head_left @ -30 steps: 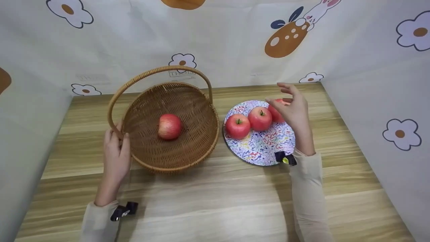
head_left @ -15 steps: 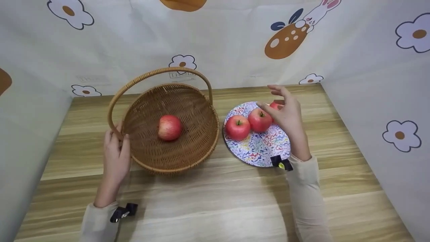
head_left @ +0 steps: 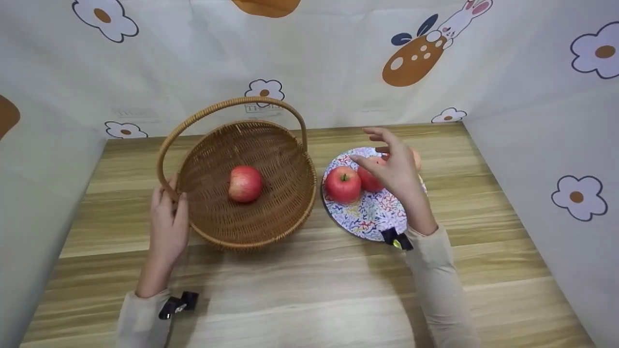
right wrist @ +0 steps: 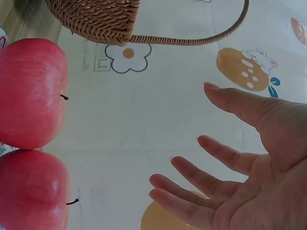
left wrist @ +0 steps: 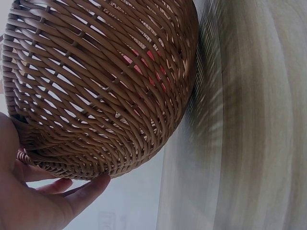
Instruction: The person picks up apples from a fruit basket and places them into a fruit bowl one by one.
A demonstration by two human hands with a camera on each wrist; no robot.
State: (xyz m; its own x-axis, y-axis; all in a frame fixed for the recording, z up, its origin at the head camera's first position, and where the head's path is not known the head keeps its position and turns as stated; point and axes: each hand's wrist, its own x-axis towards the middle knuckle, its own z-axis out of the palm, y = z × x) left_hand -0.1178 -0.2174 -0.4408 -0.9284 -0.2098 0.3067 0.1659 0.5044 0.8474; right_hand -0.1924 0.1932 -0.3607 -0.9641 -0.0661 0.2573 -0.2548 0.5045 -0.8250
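Note:
A round wicker basket (head_left: pixel 290 212) with a tall arched handle holds one red apple (head_left: pixel 245 184). My left hand (head_left: pixel 168 222) grips its left rim at the base of the handle; the left wrist view shows fingertips (left wrist: pixel 98 184) against the weave. On a colourful patterned plate (head_left: pixel 360 222) sits an apple (head_left: pixel 343 184) in plain sight, with a second apple (head_left: pixel 368 181) partly behind my right hand (head_left: pixel 396 171). Another apple (head_left: pixel 416 158) peeks out past that hand, mostly hidden. The right hand hovers over the plate, fingers spread and holding nothing, as the right wrist view (right wrist: pixel 259 177) confirms.
The wooden table (head_left: pixel 290 290) is enclosed at the back and sides by a pale cloth (head_left: pixel 329 63) printed with flowers, rabbits and orange shapes. The basket's handle (head_left: pixel 232 101) rises high in front of the back cloth. Black straps (head_left: pixel 179 304) sit on both wrists.
My right hand has drifted left across the plate, from over the rightmost apple to over the middle one. The left hand and basket stay in place.

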